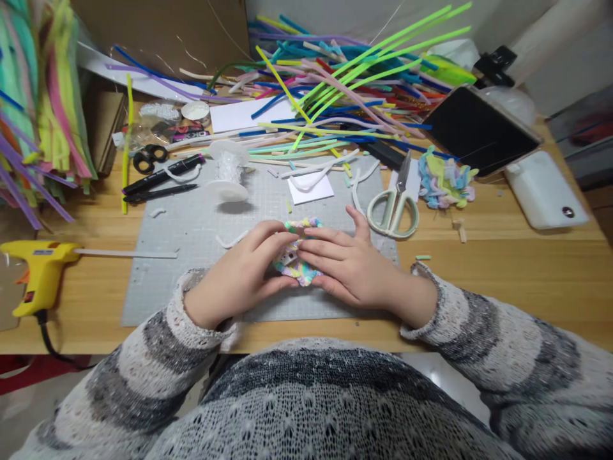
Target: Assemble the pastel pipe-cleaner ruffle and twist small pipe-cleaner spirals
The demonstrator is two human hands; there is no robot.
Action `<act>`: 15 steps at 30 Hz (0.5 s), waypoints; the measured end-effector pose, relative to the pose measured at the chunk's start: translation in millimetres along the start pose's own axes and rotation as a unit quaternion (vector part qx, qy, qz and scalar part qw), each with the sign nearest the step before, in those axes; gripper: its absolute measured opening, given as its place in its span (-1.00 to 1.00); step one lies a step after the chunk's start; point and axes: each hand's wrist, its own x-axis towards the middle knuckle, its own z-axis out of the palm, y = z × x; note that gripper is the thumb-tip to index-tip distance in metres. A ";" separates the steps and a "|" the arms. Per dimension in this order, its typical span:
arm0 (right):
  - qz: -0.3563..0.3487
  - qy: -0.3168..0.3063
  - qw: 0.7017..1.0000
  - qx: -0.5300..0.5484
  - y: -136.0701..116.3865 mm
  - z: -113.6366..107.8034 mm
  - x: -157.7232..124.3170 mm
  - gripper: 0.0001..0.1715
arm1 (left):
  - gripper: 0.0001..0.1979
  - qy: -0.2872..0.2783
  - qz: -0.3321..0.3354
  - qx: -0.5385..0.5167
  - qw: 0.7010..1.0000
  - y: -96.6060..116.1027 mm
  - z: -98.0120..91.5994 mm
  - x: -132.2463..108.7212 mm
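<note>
Left hand (253, 265) curls around a fuzzy pastel craft (305, 275), likely light, squashable, best edge-held; right hand (360, 267) covers it, grip unclear.

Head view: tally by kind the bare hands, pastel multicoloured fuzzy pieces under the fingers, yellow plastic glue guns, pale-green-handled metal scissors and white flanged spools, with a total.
Bare left hand and bare right hand: 2
Pastel multicoloured fuzzy piece: 1
Yellow plastic glue gun: 1
Pale-green-handled metal scissors: 1
White flanged spool: 1
Total: 6
</note>
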 end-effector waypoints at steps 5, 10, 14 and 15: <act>0.000 -0.003 1.000 -0.004 -0.3 -0.5 -0.4 -0.56 | -0.50 0.000 -0.005 0.006 1.000 1.6 0.5 -0.2; 0.004 -0.013 1.000 -0.003 -2.8 -1.4 2.4 -0.57 | -0.50 -0.002 -0.014 0.002 1.000 2.6 0.5 -1.1; 0.018 -0.024 1.000 0.001 -4.3 -2.1 3.7 -0.59 | -0.49 0.000 -0.017 -0.005 1.000 2.2 0.9 -0.7; 0.019 -0.021 1.000 0.003 -4.0 -2.2 3.7 -0.60 | -0.49 0.001 -0.017 -0.007 1.000 1.9 1.0 -0.4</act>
